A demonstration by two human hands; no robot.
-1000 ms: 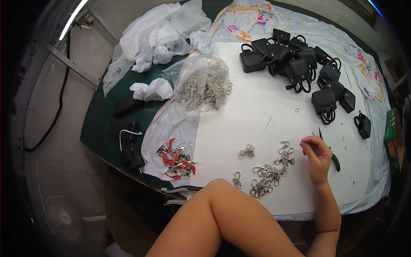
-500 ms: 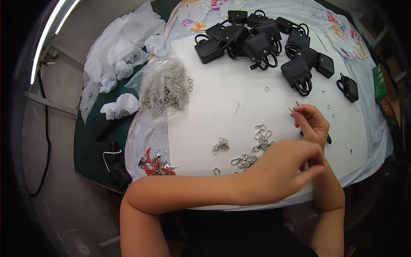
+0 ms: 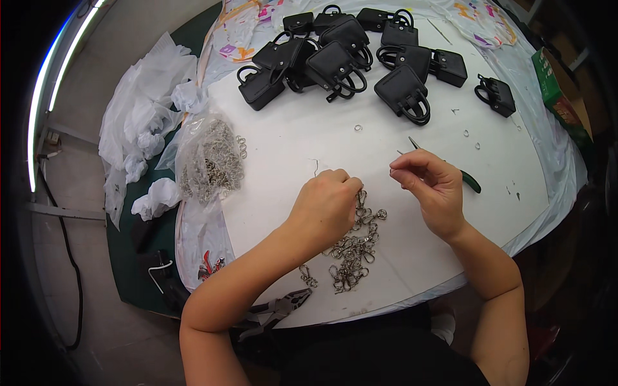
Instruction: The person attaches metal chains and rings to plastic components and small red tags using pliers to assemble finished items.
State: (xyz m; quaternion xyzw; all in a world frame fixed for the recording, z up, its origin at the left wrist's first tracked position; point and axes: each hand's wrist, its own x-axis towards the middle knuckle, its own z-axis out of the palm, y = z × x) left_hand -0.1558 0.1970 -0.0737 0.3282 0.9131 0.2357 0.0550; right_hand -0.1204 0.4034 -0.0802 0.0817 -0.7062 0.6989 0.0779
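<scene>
My left hand [image 3: 327, 202] is closed, back up, at the top of a pile of silver swivel clasps [image 3: 353, 252]. Its fingertips meet the uppermost clasp, but whatever they pinch is hidden. My right hand [image 3: 432, 191] is raised to the right of the pile, thumb and forefinger pinched on something too tiny to make out. Beneath that hand, green-handled pliers [image 3: 472, 182] appear to lie on the white board, their slim jaws pointing away and partly covered. Two clasp pieces with small rings [image 3: 309, 276] rest nearer the front edge.
Several black mini handbags [image 3: 335, 67] crowd the far side. A clear bag of metal rings [image 3: 209, 161] stands left, beside crumpled white plastic [image 3: 145, 96]. Grey pliers [image 3: 278, 313] lie at the front edge, red pieces [image 3: 209, 265] left of them. Loose rings [image 3: 358, 128] dot the white board.
My left hand has swung back from across my right forearm to the clasp pile. My right hand stays pinched near the green-handled pliers. The view has turned, uncovering more clasps and the grey pliers.
</scene>
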